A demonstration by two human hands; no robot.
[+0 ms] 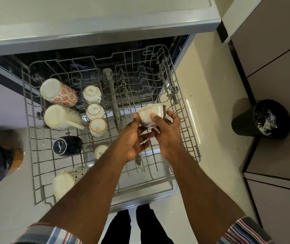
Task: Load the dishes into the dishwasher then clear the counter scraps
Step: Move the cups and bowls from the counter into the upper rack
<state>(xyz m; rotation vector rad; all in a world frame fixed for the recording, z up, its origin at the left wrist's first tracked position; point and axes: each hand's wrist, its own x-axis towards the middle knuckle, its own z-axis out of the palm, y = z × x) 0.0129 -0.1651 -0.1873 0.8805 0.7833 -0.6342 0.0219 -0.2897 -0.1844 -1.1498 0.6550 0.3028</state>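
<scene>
A small cream bowl [151, 112] sits tilted between both hands over the right half of the pulled-out wire rack [184, 120]. The left hand [133, 140] pinches its left side, thumb up on the rim and fingers curled beneath. The right hand [168, 132] grips its right side, thumb across the front wall and fingers wrapped behind. The bowl is glazed ceramic, round, with a dark rim and a dark pattern low on its wall. Along the rack's left edge lie upturned ceramics: a red-flowered mug [59, 92], a cream jug [61, 117], a dark mug [67, 144] and several small white cups [94, 110] beside the centre.
</scene>
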